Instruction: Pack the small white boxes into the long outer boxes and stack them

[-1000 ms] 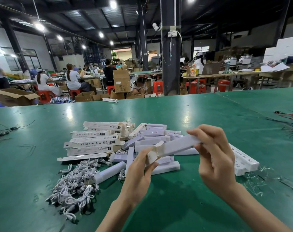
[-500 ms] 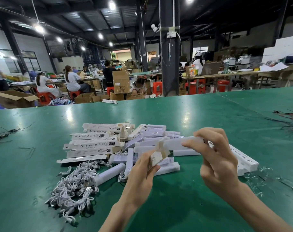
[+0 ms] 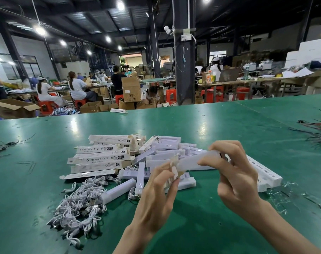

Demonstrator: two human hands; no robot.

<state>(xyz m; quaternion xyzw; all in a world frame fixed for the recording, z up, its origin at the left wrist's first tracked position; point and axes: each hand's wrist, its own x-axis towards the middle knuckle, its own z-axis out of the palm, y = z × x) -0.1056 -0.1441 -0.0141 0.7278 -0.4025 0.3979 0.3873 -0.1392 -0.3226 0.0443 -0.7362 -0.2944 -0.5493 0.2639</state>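
Above the green bench [image 3: 229,125], the right hand [image 3: 236,176] curls its fingers [image 3: 227,145] round a long, slim white cardboard outer box [image 3: 196,160]; the left hand [image 3: 156,198] pinches its open, brown-lined end flap [image 3: 174,168].

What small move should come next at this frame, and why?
Probably tuck the end flap closed: the right hand grips the long outer box above the table, and the left hand pinches that flap, which stands open.

The outer box [image 3: 192,161] is blurred, its right end hidden behind the right hand [image 3: 236,176]. Right of that box, the hand covers part of a white stack [image 3: 266,176], and a wire bundle [image 3: 319,132] runs off-frame.
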